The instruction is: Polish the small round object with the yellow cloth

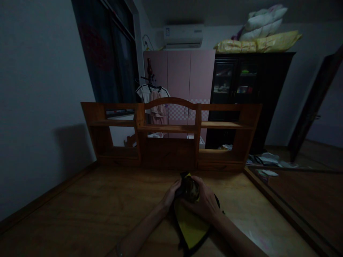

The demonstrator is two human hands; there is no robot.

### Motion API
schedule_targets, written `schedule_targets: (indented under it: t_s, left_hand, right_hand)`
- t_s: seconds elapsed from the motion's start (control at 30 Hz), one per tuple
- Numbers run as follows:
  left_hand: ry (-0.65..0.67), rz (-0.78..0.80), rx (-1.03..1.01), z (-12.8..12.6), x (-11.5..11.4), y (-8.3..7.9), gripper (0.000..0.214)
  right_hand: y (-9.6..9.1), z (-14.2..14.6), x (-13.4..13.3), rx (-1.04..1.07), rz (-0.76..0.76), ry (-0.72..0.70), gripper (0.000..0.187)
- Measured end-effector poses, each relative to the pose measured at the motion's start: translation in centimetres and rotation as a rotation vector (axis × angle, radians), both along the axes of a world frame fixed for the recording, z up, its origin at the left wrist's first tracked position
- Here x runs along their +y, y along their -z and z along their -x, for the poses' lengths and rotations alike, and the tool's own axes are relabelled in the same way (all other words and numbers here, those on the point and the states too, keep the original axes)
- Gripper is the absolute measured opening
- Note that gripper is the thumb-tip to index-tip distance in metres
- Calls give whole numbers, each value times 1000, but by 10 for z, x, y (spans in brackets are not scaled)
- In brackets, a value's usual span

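Observation:
A yellow, cloth-like item with black edging [191, 226] lies on the wooden surface, its pointed end toward me. At its far end is a dark, mottled, rounded part [190, 190]; the dim light hides what it is. My left hand [170, 195] is closed on the black edge at the left of this part. From the right, my right hand [205, 201] curls around the mottled part, its thumb across the near side. Several fingertips of both hands are hidden behind the item.
Under my arms spreads a wooden tabletop [120, 210] with a raised right edge. A low wooden shelf unit [168, 127] stands along its far side. The wall [34, 107] is close on the left. Beyond are a pink wardrobe [179, 75] and a dark cabinet [268, 85].

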State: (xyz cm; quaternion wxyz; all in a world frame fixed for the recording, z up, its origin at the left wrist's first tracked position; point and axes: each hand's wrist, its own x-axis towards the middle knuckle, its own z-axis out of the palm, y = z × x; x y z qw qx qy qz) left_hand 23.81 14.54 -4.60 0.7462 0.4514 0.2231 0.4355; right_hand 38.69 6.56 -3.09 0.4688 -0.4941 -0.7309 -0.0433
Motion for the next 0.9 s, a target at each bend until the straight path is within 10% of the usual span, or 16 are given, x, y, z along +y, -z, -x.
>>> schedule_targets:
  t_s: [0.9]
  left_hand:
    - [280, 351, -76, 9, -9, -12, 28]
  right_hand:
    - [-5, -5, 0, -31, 6, -53, 81]
